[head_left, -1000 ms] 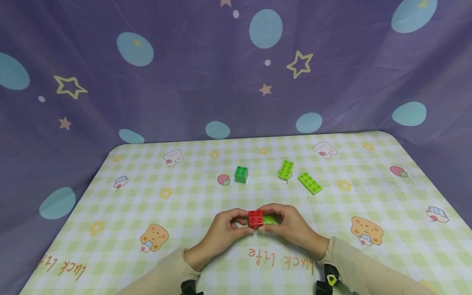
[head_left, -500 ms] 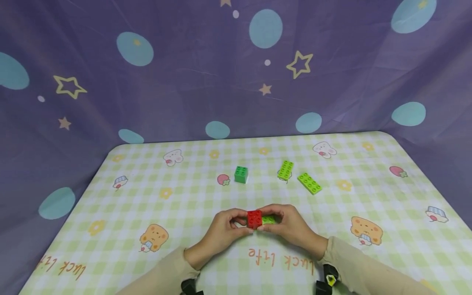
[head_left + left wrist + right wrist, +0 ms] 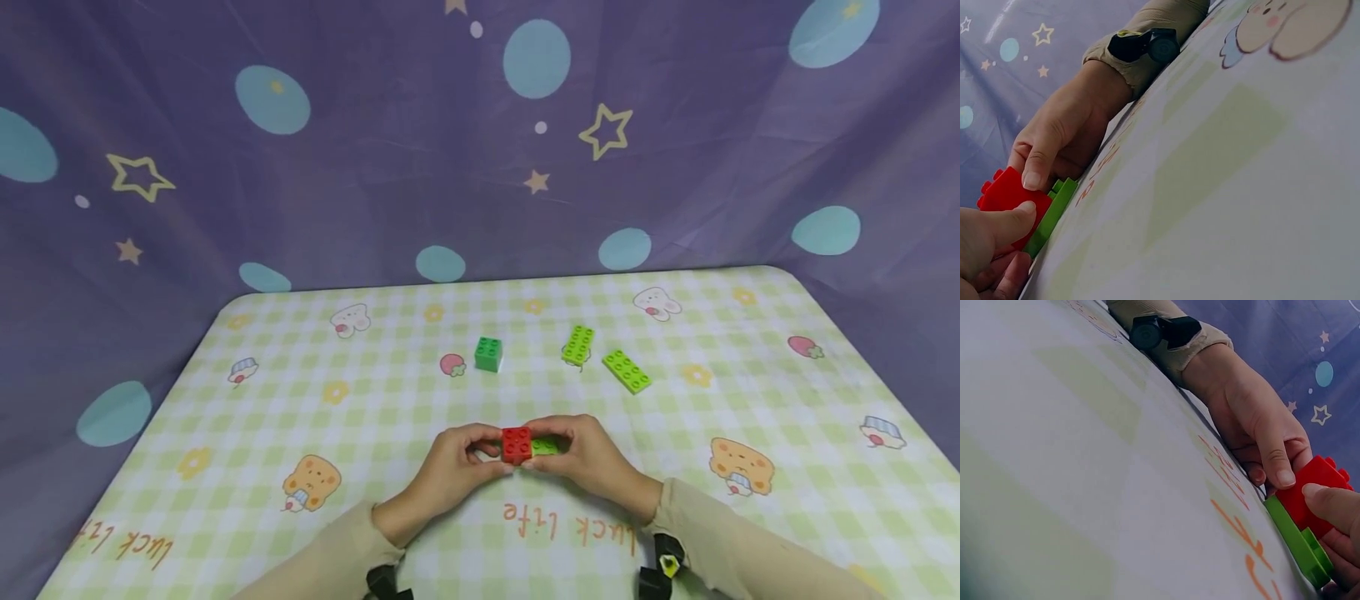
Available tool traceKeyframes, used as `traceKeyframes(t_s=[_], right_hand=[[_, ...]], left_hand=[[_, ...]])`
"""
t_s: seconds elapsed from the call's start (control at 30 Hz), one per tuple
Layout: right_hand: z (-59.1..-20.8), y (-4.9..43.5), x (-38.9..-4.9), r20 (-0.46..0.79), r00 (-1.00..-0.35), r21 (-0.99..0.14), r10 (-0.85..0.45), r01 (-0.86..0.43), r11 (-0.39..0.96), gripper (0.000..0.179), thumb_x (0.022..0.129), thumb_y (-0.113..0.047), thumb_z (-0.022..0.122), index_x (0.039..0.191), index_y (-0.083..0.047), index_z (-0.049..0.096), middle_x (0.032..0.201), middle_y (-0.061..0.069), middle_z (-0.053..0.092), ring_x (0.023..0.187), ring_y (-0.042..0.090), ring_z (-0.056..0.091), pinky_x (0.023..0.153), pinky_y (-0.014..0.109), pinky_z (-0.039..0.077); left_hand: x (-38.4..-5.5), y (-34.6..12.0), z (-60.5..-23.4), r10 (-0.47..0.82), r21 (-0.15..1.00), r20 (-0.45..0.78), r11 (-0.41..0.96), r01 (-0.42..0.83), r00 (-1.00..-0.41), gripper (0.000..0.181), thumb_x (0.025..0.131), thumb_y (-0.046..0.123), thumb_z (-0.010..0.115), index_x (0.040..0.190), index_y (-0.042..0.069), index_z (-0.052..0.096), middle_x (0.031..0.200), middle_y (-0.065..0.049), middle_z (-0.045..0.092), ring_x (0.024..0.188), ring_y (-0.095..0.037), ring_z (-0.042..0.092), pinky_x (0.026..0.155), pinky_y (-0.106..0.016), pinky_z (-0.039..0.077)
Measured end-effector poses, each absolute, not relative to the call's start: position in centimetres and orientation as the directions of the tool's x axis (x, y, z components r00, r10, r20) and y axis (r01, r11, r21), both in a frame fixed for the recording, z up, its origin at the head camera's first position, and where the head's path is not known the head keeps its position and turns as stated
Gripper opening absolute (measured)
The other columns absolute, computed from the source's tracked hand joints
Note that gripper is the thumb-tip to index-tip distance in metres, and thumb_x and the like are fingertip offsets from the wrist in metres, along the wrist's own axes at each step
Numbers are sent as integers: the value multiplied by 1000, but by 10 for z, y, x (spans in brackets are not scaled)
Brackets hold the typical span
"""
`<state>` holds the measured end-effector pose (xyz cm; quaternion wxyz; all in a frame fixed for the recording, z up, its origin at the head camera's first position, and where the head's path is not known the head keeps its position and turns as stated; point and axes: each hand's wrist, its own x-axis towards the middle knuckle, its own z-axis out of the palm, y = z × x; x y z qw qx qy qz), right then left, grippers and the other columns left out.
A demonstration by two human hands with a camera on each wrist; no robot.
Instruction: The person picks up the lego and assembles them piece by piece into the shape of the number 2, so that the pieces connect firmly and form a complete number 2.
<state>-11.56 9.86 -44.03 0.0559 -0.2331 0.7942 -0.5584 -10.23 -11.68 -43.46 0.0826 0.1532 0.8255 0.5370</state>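
Observation:
In the head view a red two-by-two toy brick (image 3: 516, 445) sits on a flat lime-green brick (image 3: 544, 447), whose studs show to its right. My left hand (image 3: 457, 458) pinches the red brick from the left, thumb at the near side. From the right, my right hand (image 3: 588, 454) also grips it, with finger and thumb on opposite sides. Both wrist views show each thumb pressed against the red brick (image 3: 1009, 197), with the green brick (image 3: 1294, 534) under it, low against the tablecloth. Whether the two are fully pressed together I cannot tell.
Farther back on the checked tablecloth (image 3: 390, 392) stands a dark green two-by-two brick (image 3: 488, 354). Right of it lie a flat lime-green brick (image 3: 578, 345) and a second flat lime-green brick (image 3: 627, 372). A purple patterned curtain (image 3: 375, 192) hangs behind the table's far edge.

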Motion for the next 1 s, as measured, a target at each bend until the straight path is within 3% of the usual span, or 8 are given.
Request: traceKeyframes(t_s=[0.4,0.63,0.77,1.0], right_hand=[[-444,100,-117,162,-883,-915,-440,-302,268,39,73,-24,81,108,-8,71,105,2,71,99,11,63,89,24,46],[-434,97,-114,190,-880,-910,-434,-324,259,36,74,-9,80,107,-2,69,104,8,70,98,12,62,88,27,48],[-433,99,-113,204,-874,-913,-441,-333,236,36,76,-14,79,108,-3,68,104,7,70,98,13,62,88,27,48],[-446,100,-117,210,-867,-924,-451,-327,198,38,76,-20,80,109,-6,68,106,4,69,100,12,62,89,25,47]], left_hand=[[-104,-115,-436,337,951,16,287,118,-941,36,74,11,81,108,5,69,95,-9,70,73,-10,62,58,-22,51],[-98,-111,-414,308,947,1,304,100,-951,33,75,3,78,106,-4,69,94,-16,70,74,-20,65,62,-20,52],[-93,-108,-401,296,951,2,294,93,-955,33,75,1,77,106,-6,69,95,-18,70,77,-25,66,67,-21,53],[-97,-111,-416,286,961,-12,268,68,-958,35,73,-1,78,106,-5,69,99,-18,70,79,-24,66,67,-21,53]])
